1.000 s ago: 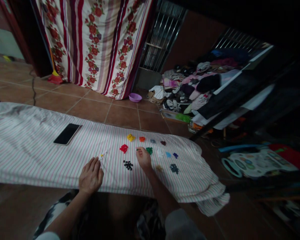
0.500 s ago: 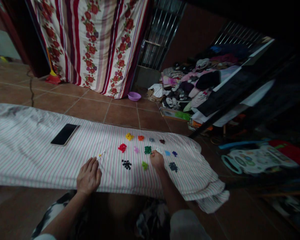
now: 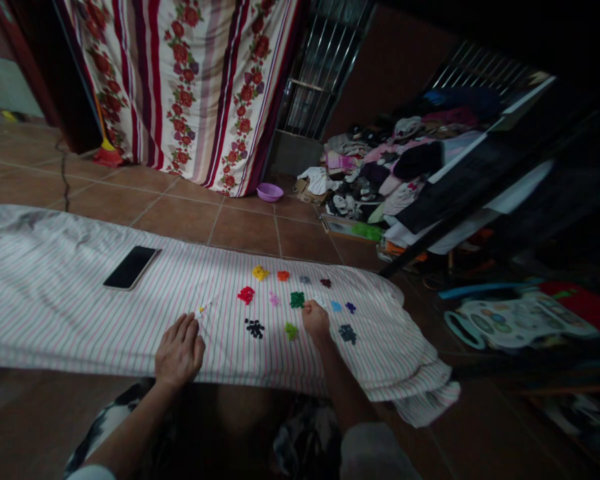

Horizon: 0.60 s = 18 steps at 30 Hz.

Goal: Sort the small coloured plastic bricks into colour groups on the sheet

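My left hand (image 3: 179, 350) lies palm down on the striped cloth (image 3: 80, 320), fingers stretched, just below a short line of small white and yellow pieces (image 3: 203, 309). Fingers curled, my right hand (image 3: 316, 319) is at the edge of the white pieces (image 3: 320, 301), beside the dark green pile (image 3: 297, 299); what its fingertips hold, if anything, is too small to see. Around it lie piles of red (image 3: 246, 295), pink (image 3: 274, 299), black (image 3: 255, 328), lime green (image 3: 291, 331), dark grey (image 3: 347, 334), light blue (image 3: 336, 306) and yellow pieces (image 3: 260, 273).
A phone (image 3: 131, 267) lies on the cloth at the left. Orange (image 3: 283, 275), grey (image 3: 305, 279), brown (image 3: 325, 283) and dark blue pieces (image 3: 351, 307) form other small piles. Beyond, a purple basin (image 3: 270, 193) stands on the tiled floor near heaped clothes (image 3: 380, 167).
The view has shifted very slightly. Both hands stay in nearly the same places over the cloth.
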Motion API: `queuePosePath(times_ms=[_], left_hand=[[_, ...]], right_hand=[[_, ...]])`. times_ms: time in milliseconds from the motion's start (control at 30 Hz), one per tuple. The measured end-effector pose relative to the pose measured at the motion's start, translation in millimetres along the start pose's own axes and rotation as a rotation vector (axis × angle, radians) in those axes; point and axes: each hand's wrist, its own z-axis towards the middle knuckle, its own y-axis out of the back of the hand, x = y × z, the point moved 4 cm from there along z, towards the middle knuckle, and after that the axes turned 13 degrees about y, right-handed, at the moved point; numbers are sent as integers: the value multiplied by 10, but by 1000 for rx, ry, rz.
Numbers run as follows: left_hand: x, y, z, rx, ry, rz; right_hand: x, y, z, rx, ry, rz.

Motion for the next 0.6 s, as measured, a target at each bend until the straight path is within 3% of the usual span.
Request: queuePosePath(times_ms=[367, 600], left_hand=[[11, -2, -1, -2, 12, 12], [19, -6, 0, 24, 28, 0]], right_hand=[[56, 82, -46, 129, -24, -35], [288, 134, -83, -12, 81, -49]])
